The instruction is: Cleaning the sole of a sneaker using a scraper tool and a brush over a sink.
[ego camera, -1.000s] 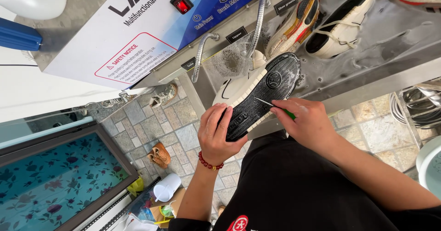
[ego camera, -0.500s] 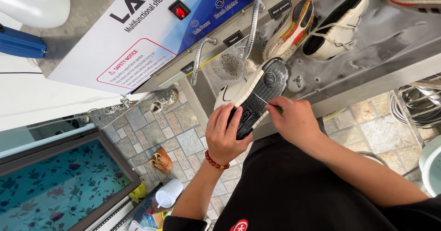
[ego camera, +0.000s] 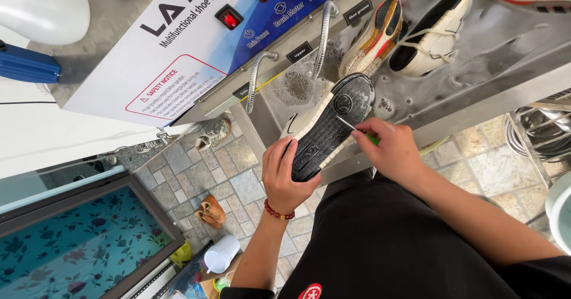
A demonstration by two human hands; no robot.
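We steadied the shoe sole-up in our left hand, our right hand pinching a thin pick; short, controlled strokes along the grooves seemed best.

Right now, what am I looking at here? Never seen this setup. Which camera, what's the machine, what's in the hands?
There is one view, from a camera on the person's head, looking down at their own hands. The left hand grips a sneaker turned sole up. The right hand holds a thin pick with a green handle, its tip on the black tread. Behind them is a metal wash trough, wet and sudsy, part of a machine with a white and blue panel, two red switches and bendy metal spouts. Two more shoes lie in the trough: a colourful one and a cream one. Below is a tiled floor.
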